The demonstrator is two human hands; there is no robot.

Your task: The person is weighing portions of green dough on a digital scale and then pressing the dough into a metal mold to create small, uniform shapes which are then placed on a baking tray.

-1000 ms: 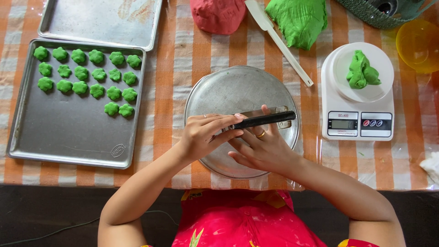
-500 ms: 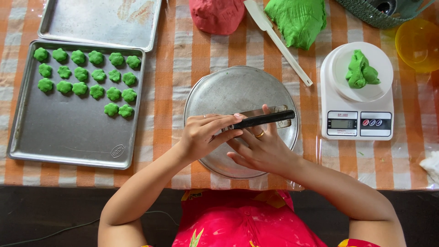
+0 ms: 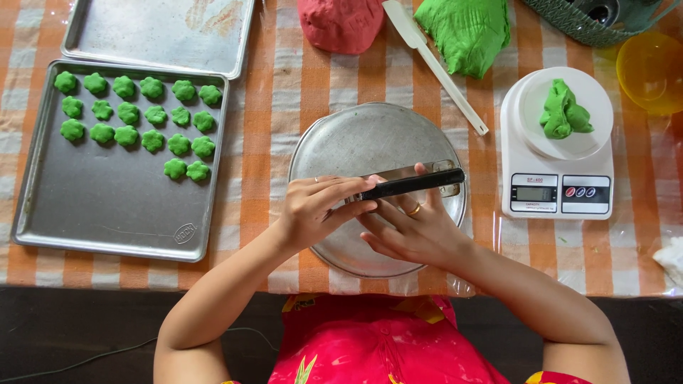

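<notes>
Over a round metal plate (image 3: 356, 139), my left hand (image 3: 316, 206) grips a black-handled knife (image 3: 416, 181) that lies level across the plate. My right hand (image 3: 413, 231) is just below the knife, palm up, fingers spread and touching its blade; whatever lies in that palm is hidden. A baking tray (image 3: 107, 213) at the left carries several small green flower-shaped dough pieces (image 3: 153, 117). To the right, a white kitchen scale (image 3: 558, 181) has a lump of green dough (image 3: 562, 110) on its platter.
A second metal tray (image 3: 160, 32) sits at the back left. A red dough mound (image 3: 338, 21), a white spatula (image 3: 434, 60) and a big green dough mass (image 3: 466, 32) lie at the back. A yellow bowl (image 3: 651, 67) and a green basket (image 3: 597, 21) stand far right.
</notes>
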